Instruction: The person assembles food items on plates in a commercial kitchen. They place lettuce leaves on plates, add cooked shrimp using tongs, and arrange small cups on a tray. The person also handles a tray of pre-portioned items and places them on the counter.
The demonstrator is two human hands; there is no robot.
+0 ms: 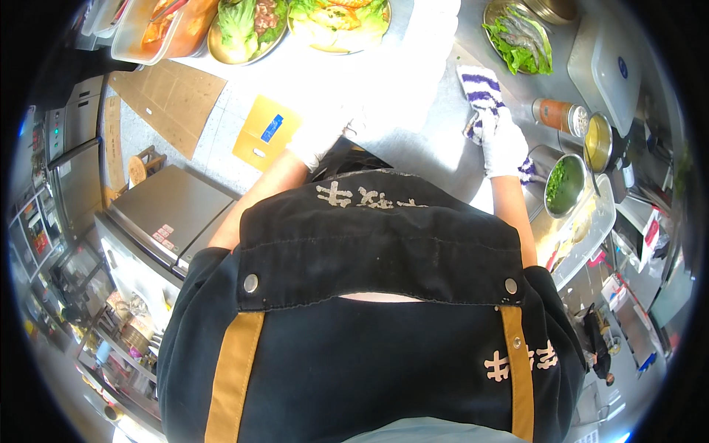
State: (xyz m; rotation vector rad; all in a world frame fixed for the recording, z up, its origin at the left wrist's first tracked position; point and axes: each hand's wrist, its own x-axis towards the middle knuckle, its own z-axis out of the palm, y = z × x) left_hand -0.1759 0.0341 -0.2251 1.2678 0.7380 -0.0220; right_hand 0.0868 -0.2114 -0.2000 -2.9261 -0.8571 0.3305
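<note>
My right hand (506, 151), in a thin white glove, is closed on a purple-and-white striped towel (480, 85). The towel lies on the steel counter (432, 122), and a bit of it also shows beside my wrist. To the left, my left hand (319, 139), gloved in white too, reaches over the bright near part of the counter. Strong glare washes out its fingers, so I cannot see whether it holds anything. A yellowish-brown panel with a blue label (258, 133) shows just left of this hand.
Along the far edge stand a tub of orange food (159, 33), a plate with lettuce and meat (247, 29), a plate of greens (340, 26) and a plate of shrimp on lettuce (518, 40). At right are a spice jar (554, 114) and a bowl of chopped greens (565, 184).
</note>
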